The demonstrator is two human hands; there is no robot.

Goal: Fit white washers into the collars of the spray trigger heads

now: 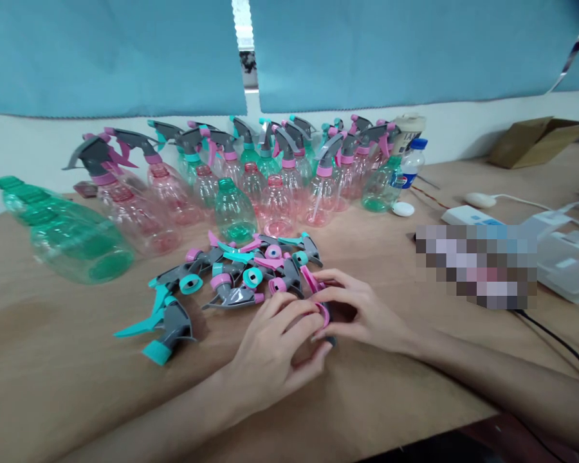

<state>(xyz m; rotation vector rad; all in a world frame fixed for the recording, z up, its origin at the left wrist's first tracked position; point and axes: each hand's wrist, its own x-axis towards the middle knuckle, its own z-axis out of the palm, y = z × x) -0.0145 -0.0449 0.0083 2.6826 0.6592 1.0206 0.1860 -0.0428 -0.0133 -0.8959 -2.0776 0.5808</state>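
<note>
My left hand (275, 347) and my right hand (359, 308) meet near the front of the table, fingers curled around a pink-and-grey trigger spray head (323, 315). My fingers cover most of it, with a pink collar showing between them and a pink lever at the right fingertips. Just beyond my hands lies a loose pile of trigger spray heads (238, 294), grey with pink or turquoise parts. One turquoise-and-grey spray head (174, 325) rests apart on the left side of the pile.
Behind the pile stand several clear pink bottles (277, 209) and green bottles (235, 209), many with spray heads fitted. Green bottles (72, 235) lie tilted at left. A blue-capped bottle (412, 164), white power strip (473, 217), cables and a cardboard box (535, 145) are at right.
</note>
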